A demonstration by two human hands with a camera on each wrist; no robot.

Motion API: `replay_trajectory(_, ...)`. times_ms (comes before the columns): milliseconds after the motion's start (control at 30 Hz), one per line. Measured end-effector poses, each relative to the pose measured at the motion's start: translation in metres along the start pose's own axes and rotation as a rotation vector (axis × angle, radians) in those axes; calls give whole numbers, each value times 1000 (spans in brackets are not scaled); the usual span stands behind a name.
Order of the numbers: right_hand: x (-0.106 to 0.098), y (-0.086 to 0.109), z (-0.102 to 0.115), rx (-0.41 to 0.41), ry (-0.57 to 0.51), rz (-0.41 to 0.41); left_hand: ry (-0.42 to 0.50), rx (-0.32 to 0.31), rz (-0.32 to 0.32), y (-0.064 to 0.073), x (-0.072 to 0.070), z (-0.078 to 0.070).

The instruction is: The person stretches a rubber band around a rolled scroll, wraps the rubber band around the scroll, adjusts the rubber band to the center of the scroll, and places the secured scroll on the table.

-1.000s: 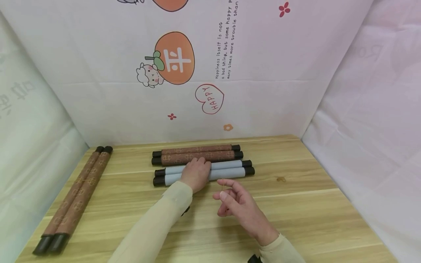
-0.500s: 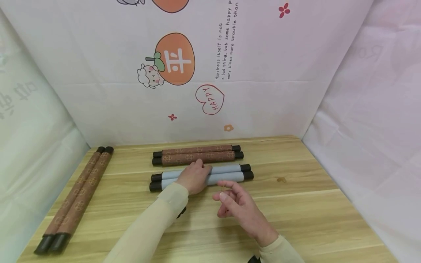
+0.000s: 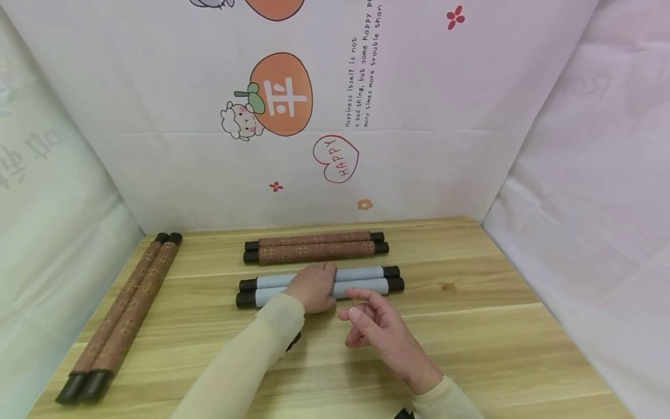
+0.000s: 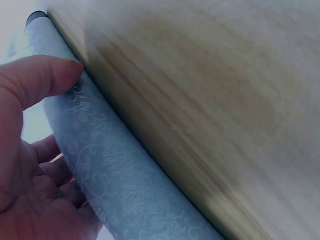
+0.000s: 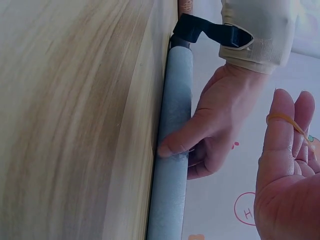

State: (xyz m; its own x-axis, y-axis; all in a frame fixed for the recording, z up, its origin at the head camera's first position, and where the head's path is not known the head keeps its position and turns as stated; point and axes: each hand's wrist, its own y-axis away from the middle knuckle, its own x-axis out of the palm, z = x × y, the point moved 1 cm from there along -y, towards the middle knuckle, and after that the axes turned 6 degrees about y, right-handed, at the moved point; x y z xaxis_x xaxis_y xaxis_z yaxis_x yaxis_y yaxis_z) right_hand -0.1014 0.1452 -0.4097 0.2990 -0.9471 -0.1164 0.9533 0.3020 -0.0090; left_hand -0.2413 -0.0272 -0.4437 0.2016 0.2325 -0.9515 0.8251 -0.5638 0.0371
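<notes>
A light blue scroll [image 3: 366, 286], rolled from both ends into two parallel rolls with black end knobs, lies mid-table. My left hand [image 3: 313, 288] grips its middle from above. In the left wrist view the thumb presses the near side of the patterned blue roll [image 4: 117, 155], and the other fingers are on its far side. Close to the scroll's right half, my right hand [image 3: 384, 331] is raised with bent fingers. It holds a thin tan rubber band [image 5: 282, 117], looped over a finger and stretched. The scroll's underside is hidden.
Behind the blue scroll lies a brown patterned scroll [image 3: 314, 251], also in two rolls. Another brown scroll [image 3: 123, 317] lies slanted along the left table edge. A loose rubber band [image 3: 449, 287] rests at right. White printed cloth [image 3: 419, 145] walls the table [image 3: 497, 349].
The blue scroll has slid toward me with my left hand, widening the gap to the brown scroll behind. My left thumb now shows at the near side. The right hand stays nearly still.
</notes>
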Motion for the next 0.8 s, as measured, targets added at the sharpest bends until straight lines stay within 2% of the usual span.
replay_trajectory(267, 1, -2, -1, -5, -1, 7, -1, -35, -25, -3, 4, -4)
replay_trajectory(500, 1, -2, -1, -2, -5, 13, -47, -68, 16, -10, 9, -3)
replay_trajectory(800, -1, -2, -2, -4, -10, 10, -47, -32, 10, -15, 10, -3)
